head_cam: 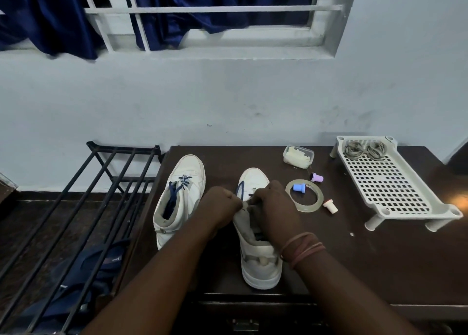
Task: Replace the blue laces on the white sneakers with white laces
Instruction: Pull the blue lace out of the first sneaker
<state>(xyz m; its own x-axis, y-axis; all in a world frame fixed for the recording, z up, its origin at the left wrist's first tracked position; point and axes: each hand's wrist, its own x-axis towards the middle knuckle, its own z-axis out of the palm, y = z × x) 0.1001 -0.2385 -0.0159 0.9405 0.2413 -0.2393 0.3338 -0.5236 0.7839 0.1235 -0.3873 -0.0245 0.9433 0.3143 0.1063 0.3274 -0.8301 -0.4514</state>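
Blue lace (241, 188) is what your hands are busy with on the right sneaker (258, 233). Your left hand (219, 207) is curled in a fist and seems to pinch something at the shoe's tongue, but you cannot see clearly what it holds. Your right hand (272, 208) is curled over the top of the same shoe, fingers down at the eyelets; what it grips is hidden too.

I think you are still pulling the blue lace out of this shoe. Only a short bit of blue shows near its toe, so most of it looks undone. The left sneaker (181, 198) stands just beside it and still has its blue lace (178, 185), loose at the top. No white lace is in either shoe yet. Pale laces in coils (364, 150) lie on the white rack (395, 182), far right on the dark table (354, 258); they may be the new ones. So most of the job is left.

No brand or writing can be read anywhere.
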